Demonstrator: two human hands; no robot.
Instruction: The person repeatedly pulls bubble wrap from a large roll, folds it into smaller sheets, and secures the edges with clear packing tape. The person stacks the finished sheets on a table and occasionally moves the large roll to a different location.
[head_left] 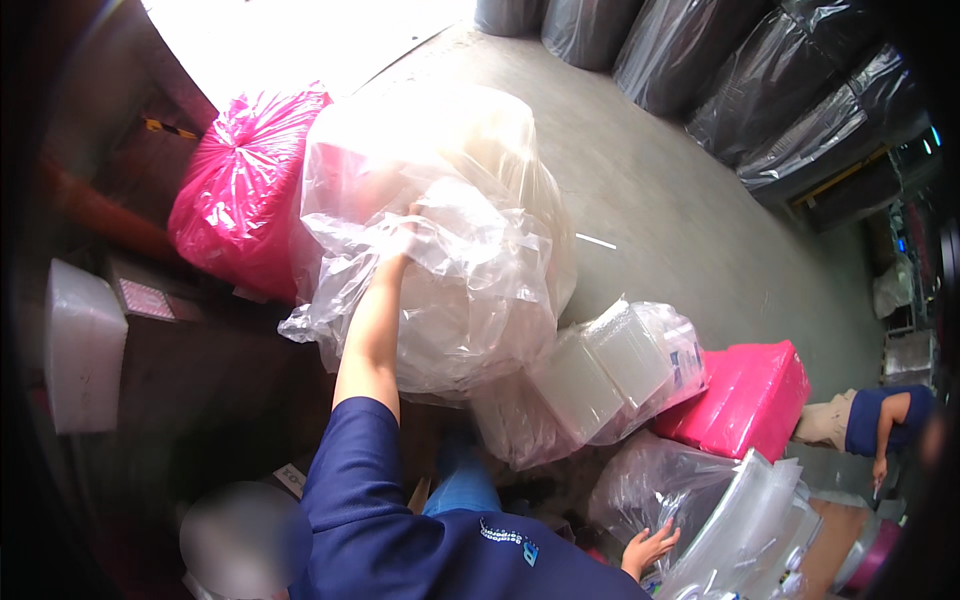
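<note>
A large clear plastic bag bulges in front of me, its loose mouth bunched and crumpled on the near side. My left arm stretches forward into these folds. Film covers much of my left hand, so I cannot see how its fingers lie. Low on the right, my right hand is open with its fingers spread and nothing held. It is nearest to another clear plastic bag and a stack of pale translucent sheets.
A tied bright pink bag touches the big bag's left side. Bagged pale blocks and a pink wrapped package lie to the right. Dark wrapped rolls line the back. A co-worker stands at far right. A white block stands far left.
</note>
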